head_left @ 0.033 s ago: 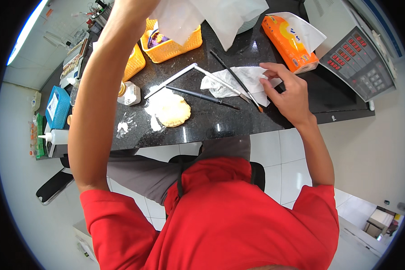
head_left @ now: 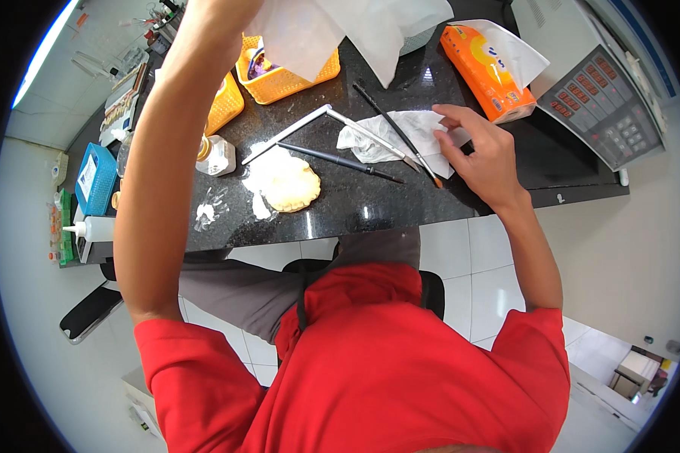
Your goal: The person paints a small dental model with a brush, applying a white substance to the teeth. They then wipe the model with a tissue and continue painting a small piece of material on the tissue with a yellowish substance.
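Observation:
My right hand (head_left: 482,151) rests at the right end of a crumpled white tissue (head_left: 374,134), thumb and forefinger apart, the other fingers bent. Beside it a thin black-handled brush (head_left: 397,130) lies across the tissue. A silver V-shaped tool (head_left: 291,134) lies left of it, one leg over the tissue. In front is a dark slim brush or pen (head_left: 340,160). A round, pale yellow, dough-like piece with a ridged edge (head_left: 295,187) sits on white powder (head_left: 261,177). My left forearm stretches to the top edge; its hand is out of the picture. White sheets (head_left: 363,30) hang near there.
Yellow baskets (head_left: 295,83) stand at the back, beside a clear jar (head_left: 217,157). An orange tissue pack (head_left: 485,72) lies before a machine with a red-lit display (head_left: 601,106). At left are a blue basket (head_left: 97,181) and a white squeeze bottle (head_left: 98,229).
The white sheets at the top have shifted slightly. My right hand has edged very slightly left. The things on the counter lie as before.

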A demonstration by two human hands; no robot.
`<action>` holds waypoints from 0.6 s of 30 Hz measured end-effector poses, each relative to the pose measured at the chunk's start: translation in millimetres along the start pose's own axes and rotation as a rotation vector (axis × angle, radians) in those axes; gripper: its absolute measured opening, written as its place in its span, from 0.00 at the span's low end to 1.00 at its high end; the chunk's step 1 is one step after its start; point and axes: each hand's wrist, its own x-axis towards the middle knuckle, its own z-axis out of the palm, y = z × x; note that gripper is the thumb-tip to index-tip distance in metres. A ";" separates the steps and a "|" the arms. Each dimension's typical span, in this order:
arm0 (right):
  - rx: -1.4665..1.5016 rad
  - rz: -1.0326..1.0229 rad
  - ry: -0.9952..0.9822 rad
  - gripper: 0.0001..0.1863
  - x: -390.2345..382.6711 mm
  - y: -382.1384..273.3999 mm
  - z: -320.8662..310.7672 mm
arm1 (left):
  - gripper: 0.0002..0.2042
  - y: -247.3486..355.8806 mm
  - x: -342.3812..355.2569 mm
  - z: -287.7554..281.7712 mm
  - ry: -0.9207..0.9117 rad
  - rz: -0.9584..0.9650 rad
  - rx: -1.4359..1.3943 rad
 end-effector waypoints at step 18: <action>0.190 -0.110 0.105 0.35 60.5 -41.6 -19.7 | 0.18 -45.4 -55.5 -50.1 -0.512 -0.505 -0.791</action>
